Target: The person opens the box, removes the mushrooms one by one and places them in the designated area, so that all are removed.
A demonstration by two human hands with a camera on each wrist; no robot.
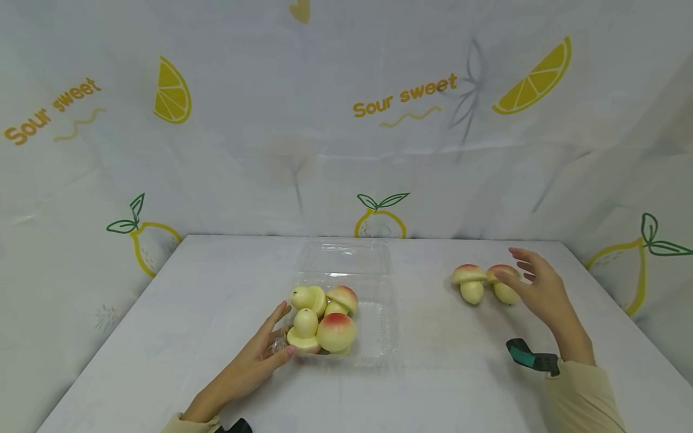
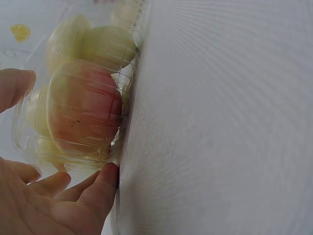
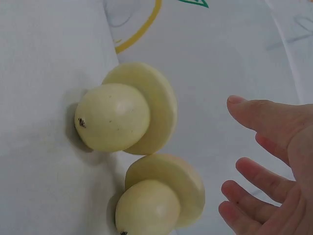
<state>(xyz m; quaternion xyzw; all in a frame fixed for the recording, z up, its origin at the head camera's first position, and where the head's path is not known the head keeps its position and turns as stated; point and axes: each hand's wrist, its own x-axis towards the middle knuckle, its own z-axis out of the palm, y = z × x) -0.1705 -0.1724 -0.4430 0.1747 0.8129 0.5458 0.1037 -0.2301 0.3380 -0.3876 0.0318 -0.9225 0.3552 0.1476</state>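
A clear plastic clamshell box point(image 1: 383, 334) stands on the table with its lid point(image 1: 346, 260) folded back. Several pale yellow toy mushrooms with reddish caps point(image 1: 337, 332) fill its left half. My left hand point(image 1: 251, 359) rests against the box's left end, thumb near the front corner and fingers along the side, as the left wrist view also shows. Two similar mushrooms lie side by side at the right, a left one point(image 1: 470, 282) and a right one point(image 3: 146, 208). Just right of this pair hovers my right hand point(image 1: 541, 291), fingers spread and holding nothing.
The white table point(image 1: 433, 385) ends at a back edge against a hanging white cloth point(image 1: 243, 168) printed with lemons and lettering. A dark wrist strap point(image 1: 533, 359) is on the right forearm. The box's right half holds no mushroom.
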